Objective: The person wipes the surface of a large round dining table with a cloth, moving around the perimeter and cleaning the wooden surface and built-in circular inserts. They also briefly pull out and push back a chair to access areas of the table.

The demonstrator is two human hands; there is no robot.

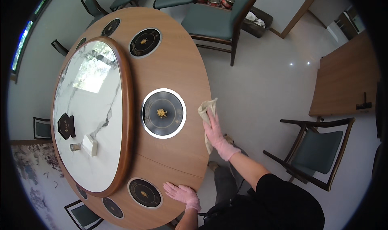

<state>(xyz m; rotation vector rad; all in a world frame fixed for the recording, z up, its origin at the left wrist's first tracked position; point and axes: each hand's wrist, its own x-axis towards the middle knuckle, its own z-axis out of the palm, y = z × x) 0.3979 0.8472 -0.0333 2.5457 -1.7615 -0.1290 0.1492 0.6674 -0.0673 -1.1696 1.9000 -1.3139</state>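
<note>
My right hand (218, 139), in a pink glove, presses a beige cloth (208, 106) against the rim of the round wooden table (169, 159). Part of the cloth hangs over the table's edge below the fingers. My left hand (182, 193), also in a pink glove, lies flat on the tabletop with fingers stretched out and nothing in it. Beside it is a round dark hot plate (144, 193) set into the wood. A larger hot plate with a silver ring (163, 113) lies left of the cloth.
A raised marble-topped turntable (109, 149) carries a dark sign (66, 126), a small jar (75, 147) and a white box (89, 145). Green chairs (214, 20) surround the table; another chair (317, 153) stands at right. Bins (256, 23) line the far wall near a wooden door (347, 74).
</note>
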